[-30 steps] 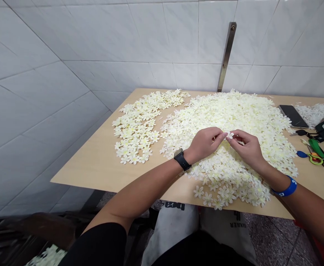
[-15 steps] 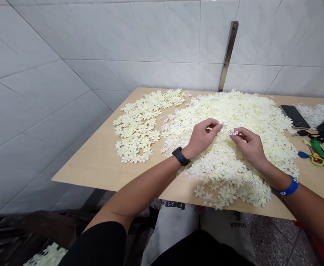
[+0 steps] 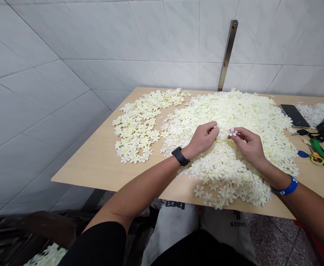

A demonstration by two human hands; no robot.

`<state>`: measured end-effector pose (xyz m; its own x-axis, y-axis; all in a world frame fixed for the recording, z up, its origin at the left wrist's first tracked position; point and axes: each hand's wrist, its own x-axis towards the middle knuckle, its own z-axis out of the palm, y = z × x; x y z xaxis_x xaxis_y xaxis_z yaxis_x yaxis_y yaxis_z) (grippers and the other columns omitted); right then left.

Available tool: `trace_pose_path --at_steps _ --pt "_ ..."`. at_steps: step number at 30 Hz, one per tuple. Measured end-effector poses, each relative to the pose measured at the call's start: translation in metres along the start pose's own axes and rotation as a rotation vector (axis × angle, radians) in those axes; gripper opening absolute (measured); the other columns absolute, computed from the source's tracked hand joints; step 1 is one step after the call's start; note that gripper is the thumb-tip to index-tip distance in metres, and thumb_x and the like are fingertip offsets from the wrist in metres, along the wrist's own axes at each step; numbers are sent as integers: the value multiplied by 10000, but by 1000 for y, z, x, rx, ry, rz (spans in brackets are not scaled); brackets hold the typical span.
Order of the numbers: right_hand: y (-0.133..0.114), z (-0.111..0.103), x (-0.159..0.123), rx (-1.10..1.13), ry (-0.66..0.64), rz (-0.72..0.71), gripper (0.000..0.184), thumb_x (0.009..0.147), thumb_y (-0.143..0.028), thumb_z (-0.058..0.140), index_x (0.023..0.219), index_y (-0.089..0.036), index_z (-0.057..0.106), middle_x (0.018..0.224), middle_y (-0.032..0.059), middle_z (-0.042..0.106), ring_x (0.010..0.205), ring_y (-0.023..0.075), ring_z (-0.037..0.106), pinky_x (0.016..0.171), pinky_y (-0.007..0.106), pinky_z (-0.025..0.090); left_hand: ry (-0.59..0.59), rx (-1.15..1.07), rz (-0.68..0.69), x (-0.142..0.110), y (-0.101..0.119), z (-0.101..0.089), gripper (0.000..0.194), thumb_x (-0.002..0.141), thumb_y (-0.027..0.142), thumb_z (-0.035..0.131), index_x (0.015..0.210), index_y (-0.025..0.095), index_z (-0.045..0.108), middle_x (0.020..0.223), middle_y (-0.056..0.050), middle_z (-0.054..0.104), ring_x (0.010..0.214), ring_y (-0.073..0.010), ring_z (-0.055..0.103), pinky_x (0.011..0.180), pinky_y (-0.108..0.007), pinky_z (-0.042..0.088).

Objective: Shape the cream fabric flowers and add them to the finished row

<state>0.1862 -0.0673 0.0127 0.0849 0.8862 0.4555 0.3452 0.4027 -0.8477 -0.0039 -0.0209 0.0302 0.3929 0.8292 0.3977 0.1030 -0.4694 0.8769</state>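
Right hand [image 3: 249, 147] is pinching a single cream fabric flower [image 3: 232, 132] between thumb and forefinger, other fingers curling loosely under. Left hand [image 3: 203, 139] is pinching a small pale bit [image 3: 215, 127], thumb and fingertips pressed together; too small to tell what it is. Both hands are working close together above the big flower pile [image 3: 234, 173], not touching each other. Black watch [image 3: 180, 156] is sitting on the left wrist, blue wristband [image 3: 287, 187] on the right.

Around the big flower pile: a smaller flower pile [image 3: 139, 125] is lying just left of it, both resting on a pale wooden tabletop [image 3: 92, 162]. A phone [image 3: 294, 115] and a bunch of keys with green and blue fobs [image 3: 315, 157] are lying right of it. A steel wall strip [image 3: 227, 55] is running down the white tile wall [image 3: 67, 55] behind it.
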Motion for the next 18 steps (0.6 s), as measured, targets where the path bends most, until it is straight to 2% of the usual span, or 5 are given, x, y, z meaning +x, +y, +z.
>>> trace_pose_path --at_steps 7,10,14,15,18 --pt "-3 0 -1 -138 50 -113 113 864 -266 690 926 -211 767 825 36 778 662 174 681 612 305 517 68 55 10 1 2 -3 406 970 295 496 599 183 373 568 38 381 561 -97 346 577 -286 267" --pt "-7 -2 -1 -215 74 -170 114 880 -265 684 923 -204 770 798 37 768 604 153 614 569 297 469 106 163 22 2 -3 -4 463 1007 416 518 619 183 418 580 30 438 579 -109 395 597 -292 311" --pt "-8 -3 0 -279 63 -276 123 903 -219 652 940 -200 768 823 38 781 547 125 540 533 283 431 192 372 88 2 -11 -4 130 972 313 612 1037 204 640 1067 -51 716 932 -184 618 766 -309 463" --pt "-7 -3 0 -298 61 -305 128 906 -205 643 941 -199 766 829 38 783 538 121 530 528 281 425 210 411 114 2 -11 -3 193 967 270 611 1149 210 630 1207 -71 702 1057 -206 619 831 -323 485" --pt "-5 -2 0 -349 59 -371 137 910 -179 633 950 -200 762 829 37 780 529 117 526 524 280 418 176 445 197 1 -9 -2 182 1011 269 556 1157 214 649 1255 -75 703 1191 -222 607 997 -372 488"
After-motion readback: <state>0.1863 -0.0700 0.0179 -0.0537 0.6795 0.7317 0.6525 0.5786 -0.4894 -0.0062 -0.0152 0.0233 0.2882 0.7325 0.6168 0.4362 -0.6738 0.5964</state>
